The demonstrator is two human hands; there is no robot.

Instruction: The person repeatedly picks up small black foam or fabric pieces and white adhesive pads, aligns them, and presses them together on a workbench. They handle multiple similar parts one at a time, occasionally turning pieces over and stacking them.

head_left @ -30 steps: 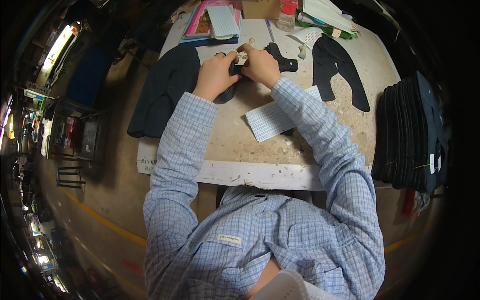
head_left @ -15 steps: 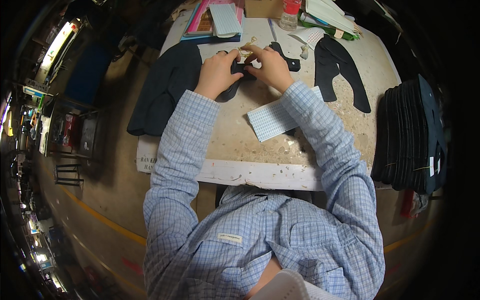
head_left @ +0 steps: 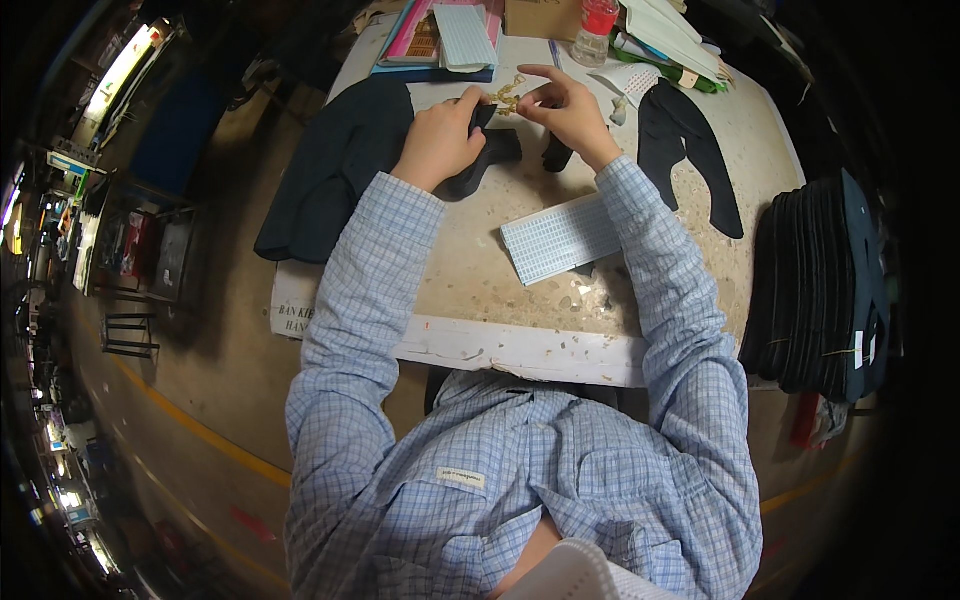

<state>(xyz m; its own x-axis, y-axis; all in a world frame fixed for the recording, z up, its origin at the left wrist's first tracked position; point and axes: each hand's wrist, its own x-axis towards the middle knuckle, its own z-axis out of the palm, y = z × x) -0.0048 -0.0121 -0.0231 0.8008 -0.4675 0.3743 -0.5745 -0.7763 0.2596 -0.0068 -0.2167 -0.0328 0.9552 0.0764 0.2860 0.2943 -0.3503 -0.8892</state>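
My left hand (head_left: 440, 139) is closed on the edge of a small black fabric piece (head_left: 497, 147), its fingers pinching near the top. Across from it, my right hand (head_left: 572, 113) hovers with the index finger stretched out and the thumb bent toward the other fingers; whatever it pinches is too small to make out. A tangle of yellow thread (head_left: 509, 97) lies between the two hands. Another small black piece (head_left: 556, 154) is partly covered by my right hand. Closer to me lies a white-and-blue sheet of small printed labels (head_left: 560, 238).
Large black fabric pieces (head_left: 335, 175) lie at the left. A forked black piece (head_left: 683, 145) is at the right, and a tall tied stack (head_left: 815, 290) stands at the table's right edge. Behind are notebooks (head_left: 410, 40), a red-labelled bottle (head_left: 593, 32) and papers (head_left: 675, 40).
My right hand has drawn away from my left and moved right, off the black piece. My left hand stays at the piece. The view has shifted slightly.
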